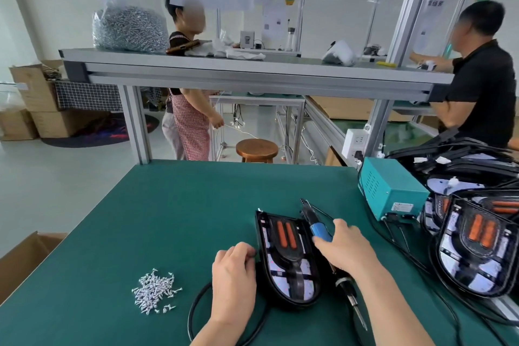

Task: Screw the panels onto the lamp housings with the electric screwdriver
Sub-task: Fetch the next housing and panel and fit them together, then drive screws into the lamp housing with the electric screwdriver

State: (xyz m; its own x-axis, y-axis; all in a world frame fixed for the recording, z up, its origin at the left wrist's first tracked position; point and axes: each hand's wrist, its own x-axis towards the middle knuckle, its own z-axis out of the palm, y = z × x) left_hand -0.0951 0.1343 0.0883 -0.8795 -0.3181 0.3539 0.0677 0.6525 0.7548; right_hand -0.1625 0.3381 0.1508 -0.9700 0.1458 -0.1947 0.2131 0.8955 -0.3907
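Green bench mat | right hand wraps electric screwdriver, right of lamp housing | left hand grips housing's left rim | advice: seat one of the screws, drive plumb.

**Both hands at the lamp housing on the green table**

The black housing lies open side up, its orange strips showing. The left hand curls its fingers on the housing's left rim. The right hand grips the blue body of the electric screwdriver, just right of the housing. Loose screws lie well left; a teal power box and stacked housings sit right
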